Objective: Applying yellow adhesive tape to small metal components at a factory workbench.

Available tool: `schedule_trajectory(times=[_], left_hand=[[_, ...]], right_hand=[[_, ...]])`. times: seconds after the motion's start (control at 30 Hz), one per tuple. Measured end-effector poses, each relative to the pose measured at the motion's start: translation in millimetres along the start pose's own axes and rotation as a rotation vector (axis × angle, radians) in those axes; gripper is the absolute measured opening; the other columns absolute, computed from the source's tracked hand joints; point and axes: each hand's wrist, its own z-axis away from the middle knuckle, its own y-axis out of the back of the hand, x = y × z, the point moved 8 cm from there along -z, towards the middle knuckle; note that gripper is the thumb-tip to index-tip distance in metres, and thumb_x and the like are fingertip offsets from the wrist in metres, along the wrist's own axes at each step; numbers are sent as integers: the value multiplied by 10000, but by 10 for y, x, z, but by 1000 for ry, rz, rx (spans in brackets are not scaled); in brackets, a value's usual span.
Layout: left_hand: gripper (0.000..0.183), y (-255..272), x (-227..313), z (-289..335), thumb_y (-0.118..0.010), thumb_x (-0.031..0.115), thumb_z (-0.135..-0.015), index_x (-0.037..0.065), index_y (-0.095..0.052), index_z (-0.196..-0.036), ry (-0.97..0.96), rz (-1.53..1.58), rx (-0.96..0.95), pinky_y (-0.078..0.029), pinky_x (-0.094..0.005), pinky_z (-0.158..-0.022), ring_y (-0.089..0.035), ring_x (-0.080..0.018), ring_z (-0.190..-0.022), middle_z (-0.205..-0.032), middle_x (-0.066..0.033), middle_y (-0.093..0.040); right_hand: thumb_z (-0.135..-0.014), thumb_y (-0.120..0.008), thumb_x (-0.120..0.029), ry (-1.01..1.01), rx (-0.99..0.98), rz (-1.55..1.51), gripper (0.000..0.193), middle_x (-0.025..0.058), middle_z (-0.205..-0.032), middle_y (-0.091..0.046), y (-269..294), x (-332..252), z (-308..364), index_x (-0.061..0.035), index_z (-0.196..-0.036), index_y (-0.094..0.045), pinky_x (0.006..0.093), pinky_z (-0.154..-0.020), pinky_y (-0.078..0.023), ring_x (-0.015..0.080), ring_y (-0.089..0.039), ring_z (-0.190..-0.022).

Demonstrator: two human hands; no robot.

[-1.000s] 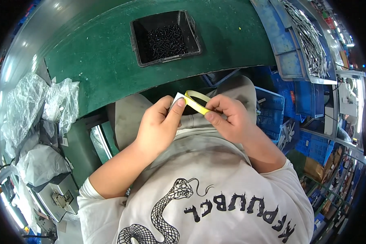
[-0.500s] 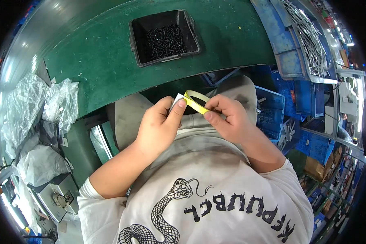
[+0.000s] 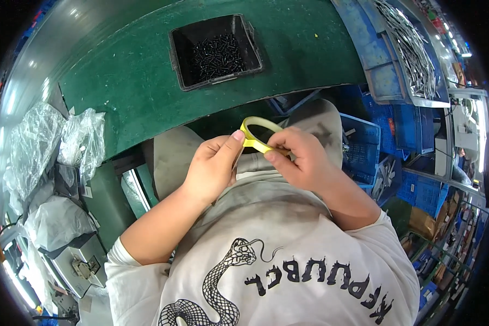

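A roll of yellow tape (image 3: 255, 144) is held up between my two hands, over my lap and just short of the table edge. My right hand (image 3: 304, 160) pinches the near right side of the roll between thumb and fingers. Thumb and bent fingers of my left hand (image 3: 212, 165) close on the tape at the roll's left side. A thin edge of something shows beneath the left fingers, too little of it to name.
A black bin (image 3: 217, 54) of small black parts stands on the green table (image 3: 130, 92). Blue crates (image 3: 361, 149) are at the right, one holding thin metal strips (image 3: 410, 49). Clear plastic bags (image 3: 81, 141) lie left, above a grey metal box (image 3: 76, 263).
The roll has tilted, and my right hand has shifted slightly left. The white piece under my left thumb no longer shows; the left thumb now points up at the roll's edge.
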Motion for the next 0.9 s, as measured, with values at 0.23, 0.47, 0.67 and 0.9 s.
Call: schedule_trajectory(times=[0.23,0.47,0.67,0.9], left_hand=[[264,-123,-58,20,-589,294,-992,48,-550,-901,34,337,-377,-329,-238,-444,-422,-70,-472,-622,-12,-513],[212,15,116,-13,-540,171,-1019,-10,-608,-1105,-162,-309,-12,-439,-220,-525,-544,-78,-603,-848,-31,-640],[165,33,165,-25,-503,151,-1040,-10,-506,-1079,-189,-440,-32,-487,-227,-589,-587,-87,-651,-861,-67,-670],[101,37,149,-24,-476,126,-1052,36,-484,-1009,-287,-267,-98,-506,-231,-627,-621,-92,-742,-936,-82,-691]], right_hand=[[-845,-738,-113,-117,31,62,272,99,-837,-633,73,41,-15,-44,-1080,-618,340,-620,-462,239,-600,-699],[-839,-735,-113,190,134,206,324,90,-859,-647,235,-129,19,-69,-1141,-628,367,-633,-467,270,-606,-701],[-832,-721,-118,253,64,324,264,62,-753,-597,206,-187,25,-96,-1092,-680,362,-579,-440,259,-579,-637],[-859,-687,-159,241,107,293,218,44,-695,-578,199,-200,2,-123,-1073,-704,369,-520,-432,242,-570,-578]])
